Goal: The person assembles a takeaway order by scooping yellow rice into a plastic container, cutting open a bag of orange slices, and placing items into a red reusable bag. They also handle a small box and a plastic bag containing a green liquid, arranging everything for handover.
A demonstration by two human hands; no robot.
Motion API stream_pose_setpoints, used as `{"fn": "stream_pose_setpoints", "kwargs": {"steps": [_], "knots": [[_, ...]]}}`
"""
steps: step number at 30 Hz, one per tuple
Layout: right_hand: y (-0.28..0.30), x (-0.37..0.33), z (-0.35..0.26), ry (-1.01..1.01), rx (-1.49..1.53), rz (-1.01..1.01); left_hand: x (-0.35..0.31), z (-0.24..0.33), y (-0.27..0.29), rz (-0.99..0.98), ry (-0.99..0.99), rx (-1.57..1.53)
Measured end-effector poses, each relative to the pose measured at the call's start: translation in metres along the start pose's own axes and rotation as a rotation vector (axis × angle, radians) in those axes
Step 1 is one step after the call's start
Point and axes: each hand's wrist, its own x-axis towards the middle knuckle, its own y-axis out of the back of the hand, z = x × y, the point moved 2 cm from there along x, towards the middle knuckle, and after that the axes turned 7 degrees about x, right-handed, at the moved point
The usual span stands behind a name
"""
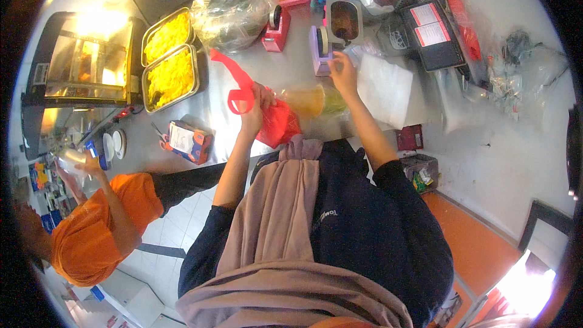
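My left hand (pixel 254 112) is closed around the gathered top of a red plastic bag (pixel 280 126), and the bag's loose handles stick up past the fingers. My right hand (pixel 344 76) reaches to a lilac tape dispenser (pixel 318 65), with fingertips pinched together at its side. Whatever is between those fingers is too small to make out. Between my two arms, a clear bag with amber and greenish contents (pixel 303 102) lies on the steel table. White paper sheets (pixel 384 90) lie just right of my right hand.
Two steel trays of yellow food (pixel 174 78) stand at left beside a lit display case (pixel 88 64). Behind are a large clear plastic bag (pixel 234 15), a red tape dispenser (pixel 276 33) and a steel sauce container (pixel 344 21). A box (pixel 189 143) sits near the edge. Someone in orange (pixel 100 225) works at left.
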Motion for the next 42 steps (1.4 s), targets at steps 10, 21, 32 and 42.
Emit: {"fn": "stream_pose_setpoints", "kwargs": {"steps": [10, 21, 32, 42], "knots": [[-0.001, -0.002, -0.008, -0.202, 0.285, -0.058, -0.011, -0.02, 0.005, 0.013, 0.148, 0.074], [0.014, 0.0, 0.007, -0.825, 0.455, -0.043, 0.015, 0.017, 0.003, -0.004, -0.103, 0.839], [-0.075, -0.054, -0.12, 0.093, 0.667, -0.394, -0.027, 0.021, 0.002, 0.188, -0.163, 0.662], [-0.123, -0.061, -0.145, -0.485, 0.819, -0.521, -0.11, -0.107, 0.036, 0.382, 0.723, -0.142]]}}
